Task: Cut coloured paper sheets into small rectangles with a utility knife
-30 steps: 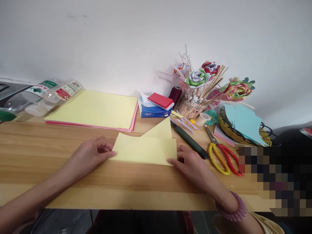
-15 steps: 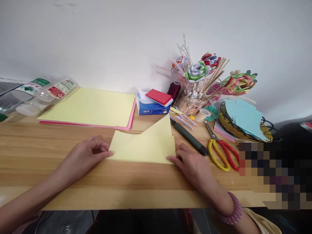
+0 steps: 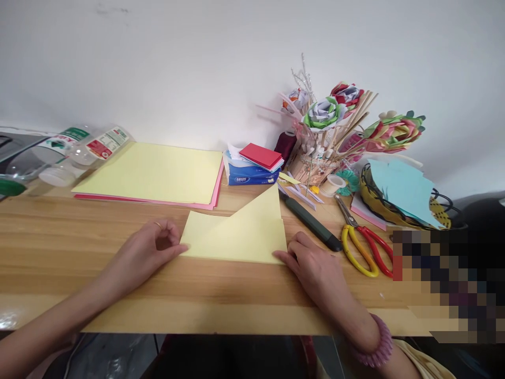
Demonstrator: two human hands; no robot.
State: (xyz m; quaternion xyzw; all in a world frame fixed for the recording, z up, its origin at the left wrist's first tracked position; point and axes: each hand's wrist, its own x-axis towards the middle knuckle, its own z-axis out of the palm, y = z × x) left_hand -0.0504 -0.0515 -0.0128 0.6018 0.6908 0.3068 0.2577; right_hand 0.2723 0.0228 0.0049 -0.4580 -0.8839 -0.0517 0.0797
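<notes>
A folded sheet of yellow paper (image 3: 236,237) lies on the wooden table in front of me, its folded edge toward me and a pointed flap rising at the back right. My left hand (image 3: 152,247) pinches its near left corner, thumb on top and fingers curled. At the near right corner, my right hand (image 3: 310,258) has its thumb on the paper and its other fingers bent beside the edge. Both hands rest on the table.
Behind lie a yellow, pink and red paper stack (image 3: 158,171), plastic bottles (image 3: 87,152) and a blue tissue pack (image 3: 250,173). To the right are a dark green cutter (image 3: 311,223), scissors (image 3: 359,247), paper flowers (image 3: 323,113) and a basket (image 3: 374,202) with blue paper.
The view has shifted slightly, so most things sit a little further right. Both hands remain at the same corners of the yellow paper, which keeps its folded shape.
</notes>
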